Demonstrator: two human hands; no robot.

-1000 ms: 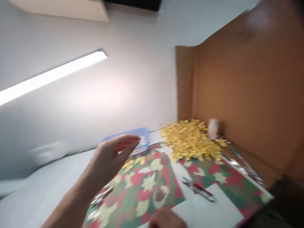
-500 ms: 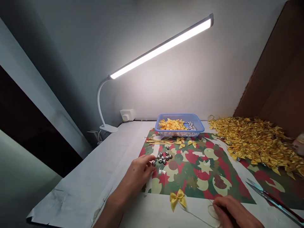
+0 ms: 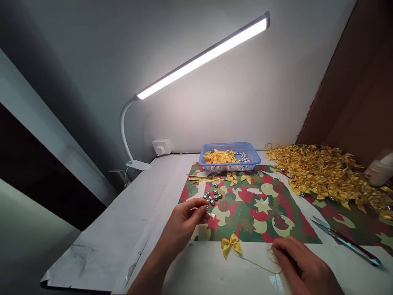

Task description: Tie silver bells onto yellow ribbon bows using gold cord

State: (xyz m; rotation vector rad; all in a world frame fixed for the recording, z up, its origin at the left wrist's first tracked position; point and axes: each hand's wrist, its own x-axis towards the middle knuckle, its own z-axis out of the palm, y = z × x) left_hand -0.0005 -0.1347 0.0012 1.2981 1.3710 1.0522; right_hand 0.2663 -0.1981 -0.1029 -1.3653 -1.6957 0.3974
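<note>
My left hand (image 3: 187, 219) is closed in a pinch at the near side of a small pile of silver jingle bells (image 3: 213, 197). A shiny silver bell (image 3: 207, 207) shows partly between its thumb and forefinger. At the lower right, my right hand (image 3: 302, 262) pinches a thin gold cord (image 3: 256, 267) with thumb and forefinger. The cord runs left along the white table to a yellow ribbon bow (image 3: 231, 244), which lies near the mat's front edge. Part of the cord loops beside the right fingertips, and its end there is mostly hidden.
A blue basket (image 3: 229, 167) of bows and bells stands at the back of the patterned mat (image 3: 245, 225). Gold ties (image 3: 204, 179) and loose bows lie before it. Scissors (image 3: 346, 241) and a heap of gold bows (image 3: 322, 172) are at right. A lamp (image 3: 202, 57) hangs overhead.
My left hand has moved slightly right, off the pile's left edge, its fingertips now together on a bell. My right hand still pinches the cord. The view has shifted a little.
</note>
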